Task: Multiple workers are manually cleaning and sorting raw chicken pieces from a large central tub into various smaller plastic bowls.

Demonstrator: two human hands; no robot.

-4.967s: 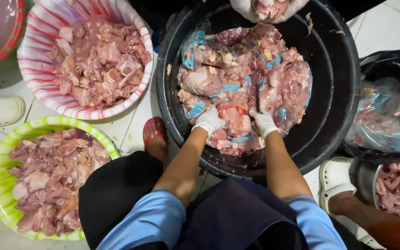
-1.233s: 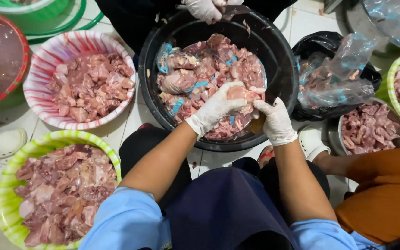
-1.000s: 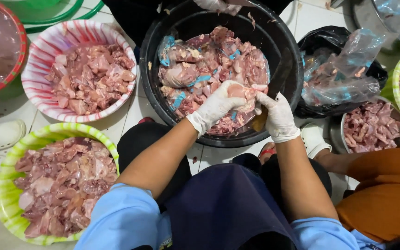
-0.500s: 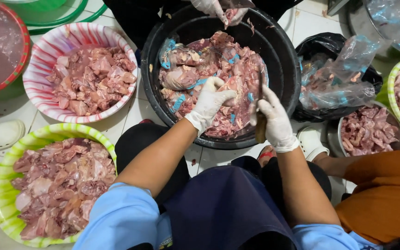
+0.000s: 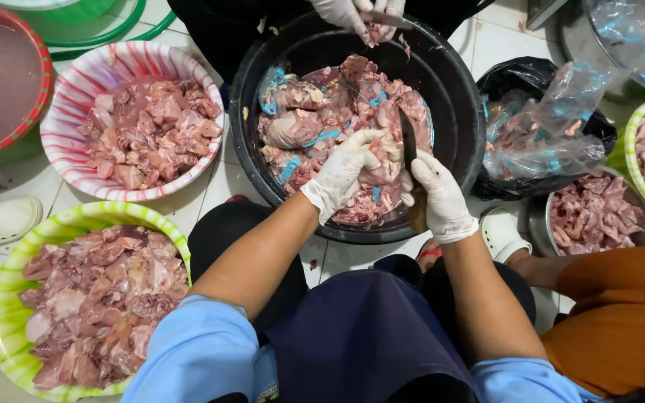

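Left hand (image 5: 341, 173), in a white glove, lies with fingers curled down over a piece of raw meat (image 5: 373, 173) on the heap at the near side of the black tub (image 5: 457, 112), pressing it rather than lifting it. Right hand (image 5: 439, 198), also gloved, is closed tight round the handle of a knife (image 5: 408, 142), blade upright and just beside the held piece. A pink-striped bowl (image 5: 65, 119) and a green-striped bowl (image 5: 9, 298) of cut meat stand left; a co-worker's gloved hands (image 5: 352, 13) work at the tub's far rim.
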